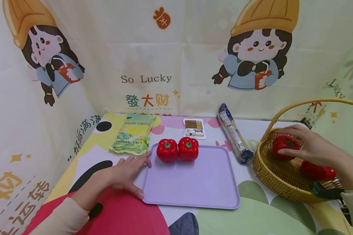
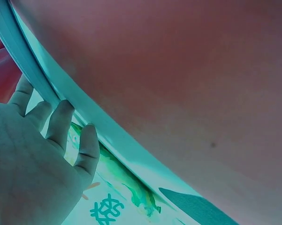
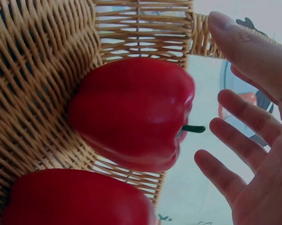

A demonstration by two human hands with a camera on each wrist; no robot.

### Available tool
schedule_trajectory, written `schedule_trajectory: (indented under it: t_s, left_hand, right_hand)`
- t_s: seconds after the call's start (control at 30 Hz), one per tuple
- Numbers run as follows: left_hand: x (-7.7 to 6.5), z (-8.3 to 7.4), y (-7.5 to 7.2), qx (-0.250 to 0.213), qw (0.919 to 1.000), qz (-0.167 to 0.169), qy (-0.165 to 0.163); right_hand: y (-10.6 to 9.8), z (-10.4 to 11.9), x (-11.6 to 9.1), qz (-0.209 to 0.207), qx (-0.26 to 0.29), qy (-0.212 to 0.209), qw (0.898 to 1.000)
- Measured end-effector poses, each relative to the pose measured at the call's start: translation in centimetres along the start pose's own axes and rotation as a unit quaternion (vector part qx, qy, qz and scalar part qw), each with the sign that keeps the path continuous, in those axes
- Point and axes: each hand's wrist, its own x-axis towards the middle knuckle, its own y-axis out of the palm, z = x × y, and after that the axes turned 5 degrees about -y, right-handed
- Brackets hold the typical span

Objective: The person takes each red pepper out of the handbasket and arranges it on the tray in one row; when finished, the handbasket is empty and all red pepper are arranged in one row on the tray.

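My left hand (image 1: 126,173) rests at the left edge of the lilac tray (image 1: 191,189), thumb near its front corner and fingers spread toward the back. Two glossy red bell peppers (image 1: 167,150) (image 1: 188,149) with green stems sit side by side at the tray's back left. On the right, my right hand (image 1: 314,147) reaches into the wicker basket (image 1: 267,169), fingers and thumb spread around a red bell pepper (image 1: 283,147). The right wrist view shows a gap between the fingers and this pepper's stem end (image 3: 192,128). Another red pepper (image 3: 80,199) lies beside it in the basket.
A green and yellow packet (image 1: 134,133) lies behind my left hand. Behind the tray is a small white and brown packet (image 1: 194,128). One long dark blue packet (image 1: 234,133) lies between tray and basket. The basket's handle (image 1: 309,101) arches above my right hand.
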Motion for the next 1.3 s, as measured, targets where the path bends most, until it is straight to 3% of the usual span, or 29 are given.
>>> schedule_trajectory:
  t_s: [0.23,0.47,0.93,1.3]
  left_hand:
    - [0.0,-0.1,0.0,-0.007,0.9999,0.005,-0.012]
    - [-0.1,-0.1,0.1,-0.003,1.0000,0.000,0.000]
    - [-0.2,-0.1,0.0,-0.006,1.0000,0.003,-0.004]
    - [0.0,-0.3,-0.3,0.002,0.9999,0.010,-0.012]
  right_hand:
    - [0.0,-0.8,-0.5,0.013,0.000,0.004,1.000]
    - [0.1,-1.8,-1.0,0.028,0.017,0.028,0.999]
    - [0.8,-2.4,-1.1,0.050,0.014,0.027,0.998]
    - [1.0,-2.8,-1.3,0.039,0.009,0.020,0.999]
